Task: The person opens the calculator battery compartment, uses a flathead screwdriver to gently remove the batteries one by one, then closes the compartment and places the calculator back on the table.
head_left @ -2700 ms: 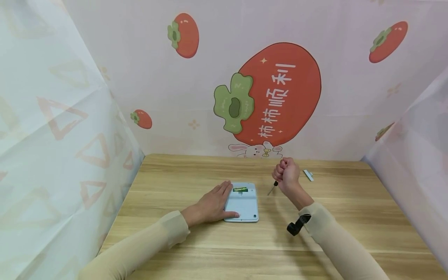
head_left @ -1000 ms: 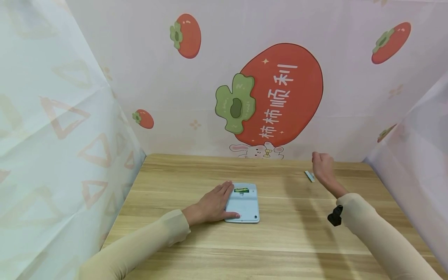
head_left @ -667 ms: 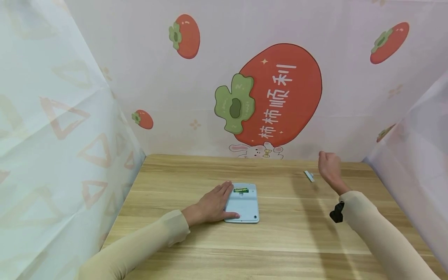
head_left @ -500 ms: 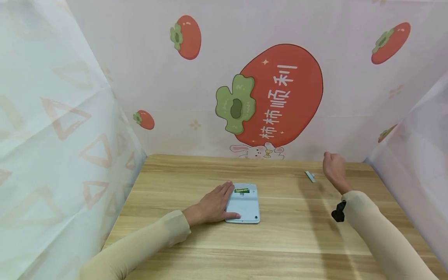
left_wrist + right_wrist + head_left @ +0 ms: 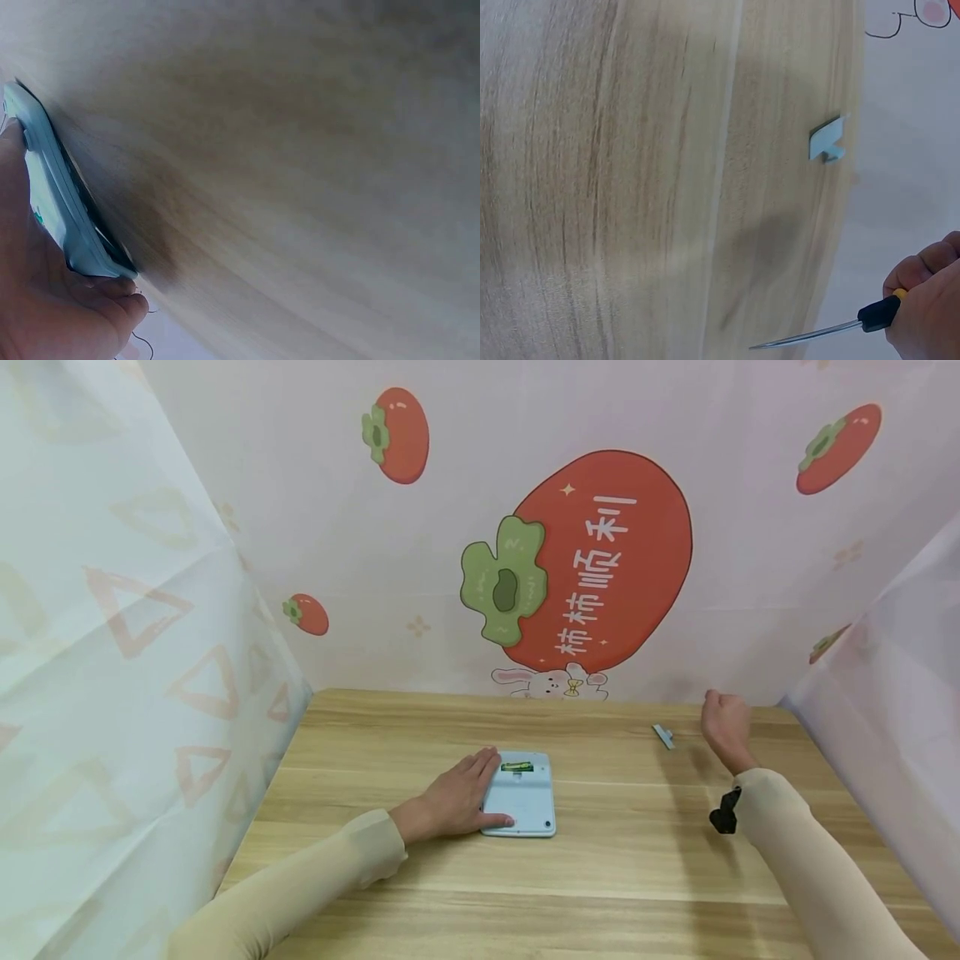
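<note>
A flat light-blue device (image 5: 531, 802) lies back side up on the table, a green battery (image 5: 517, 767) showing in its uncovered slot. My left hand (image 5: 453, 797) rests along its left side, fingers stretched to the far corner and thumb across the near part of the back. In the left wrist view, the hand (image 5: 60, 307) lies against the device's edge (image 5: 67, 195). Farther right, my right hand (image 5: 726, 725) is raised above the table. The right wrist view shows it gripping a screwdriver (image 5: 879, 314), black and yellow at the handle, its thin metal shaft pointing away from the fist.
A small light-blue battery cover (image 5: 663, 737) with a tab lies near the table's back edge, left of my right hand. Behind the wooden table (image 5: 600, 877) stands a wall sheet printed with persimmons (image 5: 622, 552). White sheets border both sides.
My right hand with the screwdriver has moved right, from beside the device to past the battery cover. My left hand and the device stay in place.
</note>
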Available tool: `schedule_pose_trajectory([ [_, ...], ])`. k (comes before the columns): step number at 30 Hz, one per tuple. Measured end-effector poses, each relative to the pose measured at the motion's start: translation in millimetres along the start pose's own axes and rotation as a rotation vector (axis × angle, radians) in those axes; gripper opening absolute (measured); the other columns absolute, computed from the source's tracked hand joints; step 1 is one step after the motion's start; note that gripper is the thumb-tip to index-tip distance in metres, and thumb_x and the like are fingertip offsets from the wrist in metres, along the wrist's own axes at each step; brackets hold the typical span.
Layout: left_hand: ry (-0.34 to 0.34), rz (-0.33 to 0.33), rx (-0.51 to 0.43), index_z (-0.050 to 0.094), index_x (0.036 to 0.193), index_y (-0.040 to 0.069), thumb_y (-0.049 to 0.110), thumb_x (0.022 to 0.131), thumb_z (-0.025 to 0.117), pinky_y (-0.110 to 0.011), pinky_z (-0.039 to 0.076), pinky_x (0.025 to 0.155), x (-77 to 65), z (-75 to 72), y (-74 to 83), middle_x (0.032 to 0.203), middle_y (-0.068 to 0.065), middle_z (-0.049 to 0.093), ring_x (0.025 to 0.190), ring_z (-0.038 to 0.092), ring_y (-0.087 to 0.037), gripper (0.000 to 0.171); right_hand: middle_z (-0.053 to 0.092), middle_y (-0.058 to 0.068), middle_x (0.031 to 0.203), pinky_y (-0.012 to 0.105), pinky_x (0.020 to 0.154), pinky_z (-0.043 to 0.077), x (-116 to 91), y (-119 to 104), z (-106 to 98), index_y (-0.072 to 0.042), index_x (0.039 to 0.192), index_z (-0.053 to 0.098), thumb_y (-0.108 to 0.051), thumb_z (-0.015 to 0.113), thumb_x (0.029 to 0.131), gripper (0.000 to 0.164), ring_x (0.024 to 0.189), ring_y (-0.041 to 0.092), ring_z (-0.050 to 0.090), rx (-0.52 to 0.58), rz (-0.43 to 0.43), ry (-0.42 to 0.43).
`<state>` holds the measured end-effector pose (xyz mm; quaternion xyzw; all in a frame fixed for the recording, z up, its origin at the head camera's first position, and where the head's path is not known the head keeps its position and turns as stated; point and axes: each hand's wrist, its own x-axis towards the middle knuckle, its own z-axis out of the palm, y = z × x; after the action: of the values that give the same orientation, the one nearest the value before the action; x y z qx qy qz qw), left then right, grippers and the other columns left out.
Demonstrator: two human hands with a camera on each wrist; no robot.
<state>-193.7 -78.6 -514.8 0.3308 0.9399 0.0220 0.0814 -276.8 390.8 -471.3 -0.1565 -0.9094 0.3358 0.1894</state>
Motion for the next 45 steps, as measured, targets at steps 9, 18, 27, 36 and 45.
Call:
schedule_pose_trajectory([
  [9, 0.003, 0.004, -0.007, 0.019, 0.169, 0.004, 0.086, 0.093, 0.044, -0.042, 0.021, 0.131, 0.1, 2.7, -1.5, 0.176, -0.014, 0.019, 0.163, 0.02, -0.026, 0.114, 0.036, 0.002, 0.056, 0.039, 0.055, 0.032, 1.1, 14.1, 1.3, -0.013, 0.057, 0.036, -0.023, 0.031, 0.107, 0.051, 0.06, 0.026, 0.037, -0.021, 0.039, 0.002],
  [18, 0.01, 0.013, 0.01, 0.019, 0.169, 0.004, 0.086, 0.094, 0.042, -0.042, 0.021, 0.131, 0.6, 3.2, 0.1, 0.176, -0.013, 0.02, 0.163, 0.02, -0.025, 0.114, 0.031, 0.0, 0.051, 0.039, 0.051, 0.031, -4.5, 22.3, 2.5, -0.012, 0.056, 0.034, -0.022, 0.028, 0.108, 0.053, 0.052, 0.023, 0.033, -0.041, 0.012, 0.014],
  [27, 0.008, 0.011, 0.011, 0.019, 0.169, 0.004, 0.087, 0.094, 0.041, -0.042, 0.021, 0.131, 1.5, 3.2, -0.6, 0.176, -0.013, 0.02, 0.163, 0.019, -0.025, 0.114, 0.063, 0.037, 0.083, 0.067, 0.073, 0.047, -4.0, 29.8, 3.9, -0.011, 0.056, 0.037, -0.029, 0.027, 0.109, 0.056, 0.088, 0.061, 0.063, -0.144, 0.019, 0.01],
  [36, 0.006, 0.01, -0.001, 0.019, 0.169, 0.004, 0.086, 0.094, 0.043, -0.042, 0.02, 0.132, 0.7, 2.4, -0.3, 0.176, -0.013, 0.02, 0.163, 0.019, -0.025, 0.114, 0.061, 0.029, 0.076, 0.064, 0.071, 0.049, -7.6, 37.4, 7.0, -0.007, 0.062, 0.042, -0.031, 0.023, 0.111, 0.057, 0.086, 0.058, 0.064, -0.229, -0.034, -0.117],
  [45, 0.005, 0.004, -0.002, 0.019, 0.169, 0.004, 0.086, 0.094, 0.043, -0.042, 0.02, 0.132, 0.7, 1.5, -0.8, 0.176, -0.013, 0.019, 0.163, 0.019, -0.025, 0.113, 0.064, 0.042, 0.098, 0.067, 0.077, 0.049, -7.0, 38.3, 10.8, 0.004, 0.074, 0.055, -0.031, 0.027, 0.112, 0.059, 0.099, 0.064, 0.062, -0.24, -0.012, -0.166],
])
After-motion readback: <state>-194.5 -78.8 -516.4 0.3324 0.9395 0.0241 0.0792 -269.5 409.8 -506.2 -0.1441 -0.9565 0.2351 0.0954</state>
